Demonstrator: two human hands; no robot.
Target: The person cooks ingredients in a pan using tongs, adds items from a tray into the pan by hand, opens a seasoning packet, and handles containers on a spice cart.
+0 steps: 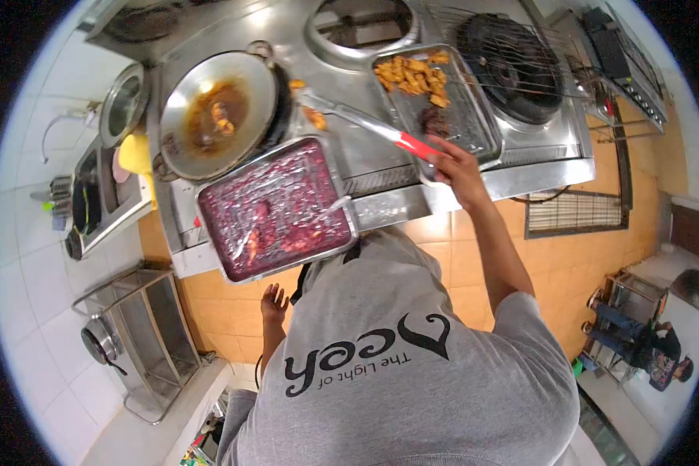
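My right hand (pixel 460 172) is closed round the red grip of metal tongs (pixel 353 116), whose tips point left beside the wok. Small orange-brown pieces of food (pixel 315 118) lie on the steel stove top near those tips. The wok (pixel 245 74) contains brown oil and a fried piece (pixel 222 118). In front of it, a steel tray (pixel 335 167) holds dark red, wet marinade with a few pieces. Another tray (pixel 485 128), below the tongs' right side, holds golden fried pieces (pixel 415 76) and a dark clump. My left hand (pixel 274 303) hangs low with its fingers apart, holding nothing.
A black burner under a wire rack (pixel 512 58) is at the right, and a round metal ring (pixel 363 23) at the back. A sink (pixel 105 182) stands left, above a metal rack (pixel 144 334). Another person (pixel 652 346) is far right. A floor grate (pixel 575 213) lies right.
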